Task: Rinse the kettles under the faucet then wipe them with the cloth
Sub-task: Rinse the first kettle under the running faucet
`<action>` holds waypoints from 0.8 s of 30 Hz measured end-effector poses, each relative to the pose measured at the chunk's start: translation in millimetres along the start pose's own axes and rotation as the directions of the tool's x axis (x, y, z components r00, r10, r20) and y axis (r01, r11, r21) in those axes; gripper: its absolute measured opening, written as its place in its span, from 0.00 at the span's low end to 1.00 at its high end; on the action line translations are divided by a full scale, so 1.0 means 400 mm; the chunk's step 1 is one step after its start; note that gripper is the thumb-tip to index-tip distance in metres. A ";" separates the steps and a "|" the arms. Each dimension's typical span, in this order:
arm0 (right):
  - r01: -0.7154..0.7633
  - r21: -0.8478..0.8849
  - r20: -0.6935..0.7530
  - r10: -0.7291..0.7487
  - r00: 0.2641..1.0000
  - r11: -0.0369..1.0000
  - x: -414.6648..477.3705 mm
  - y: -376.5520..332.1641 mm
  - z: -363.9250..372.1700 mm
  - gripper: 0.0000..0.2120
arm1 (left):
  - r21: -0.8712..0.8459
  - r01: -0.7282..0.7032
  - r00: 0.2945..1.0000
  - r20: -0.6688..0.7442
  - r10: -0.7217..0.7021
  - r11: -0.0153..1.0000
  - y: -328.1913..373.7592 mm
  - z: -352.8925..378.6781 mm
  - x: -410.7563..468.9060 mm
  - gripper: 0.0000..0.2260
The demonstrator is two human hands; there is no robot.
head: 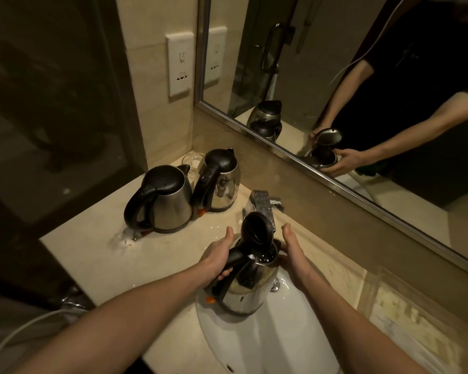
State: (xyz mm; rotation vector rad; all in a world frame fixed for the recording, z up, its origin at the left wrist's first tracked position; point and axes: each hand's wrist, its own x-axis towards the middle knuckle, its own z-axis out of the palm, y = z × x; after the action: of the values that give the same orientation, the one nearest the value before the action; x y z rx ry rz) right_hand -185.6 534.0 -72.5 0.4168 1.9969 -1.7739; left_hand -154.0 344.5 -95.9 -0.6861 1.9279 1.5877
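Observation:
A steel kettle (243, 295) with a black handle hangs over the white sink (268, 344), its black lid (257, 230) flipped up. My left hand (218, 256) grips its handle. My right hand (293, 252) presses against the kettle's far side near the rim. The chrome faucet (264, 205) stands just behind the open lid. Water glints inside the kettle's mouth. Two more steel kettles stand on the counter to the left: a larger one (162, 202) in front and a shinier one (219, 182) behind it. No cloth is in view.
A glass (192, 161) sits in the counter corner behind the kettles. A wall socket plate (180, 64) is above them. A mirror (362, 90) runs along the back wall. The beige counter (92, 255) is wet near the large kettle.

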 end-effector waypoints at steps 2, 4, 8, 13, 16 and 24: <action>-0.001 -0.007 -0.004 0.001 1.000 1.000 -0.016 0.000 -0.002 0.37 | -0.007 -0.023 1.000 0.015 0.023 1.000 -0.007 -0.001 -0.020 0.41; -0.002 -0.014 0.002 0.002 1.000 1.000 -0.035 -0.003 -0.001 0.37 | -0.025 -0.043 0.999 0.022 0.043 0.999 -0.013 -0.004 -0.040 0.41; 0.028 -0.039 0.006 -0.027 1.000 0.999 -0.073 -0.021 0.007 0.37 | -0.052 -0.083 0.996 0.020 0.084 0.995 -0.018 -0.010 -0.070 0.38; 0.188 -0.121 -0.047 -0.194 0.980 0.975 -0.128 -0.072 0.046 0.38 | -0.072 -0.128 0.992 0.002 0.129 0.989 -0.008 -0.020 -0.109 0.33; 0.370 -0.215 -0.064 -0.391 0.918 0.904 -0.174 -0.118 0.098 0.37 | -0.090 -0.137 0.990 0.001 0.138 0.986 -0.004 -0.030 -0.126 0.33; 0.400 -0.610 -0.132 -0.585 0.800 0.684 -0.154 -0.125 0.136 0.38 | -0.097 -0.185 0.983 -0.040 0.182 0.978 -0.014 -0.076 -0.175 0.33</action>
State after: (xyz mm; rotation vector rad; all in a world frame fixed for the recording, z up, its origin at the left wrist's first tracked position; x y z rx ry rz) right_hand -150.7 477.2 -3.0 -0.0668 2.9623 -1.3163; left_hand -102.4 316.6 -47.0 -0.5905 1.9937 1.8065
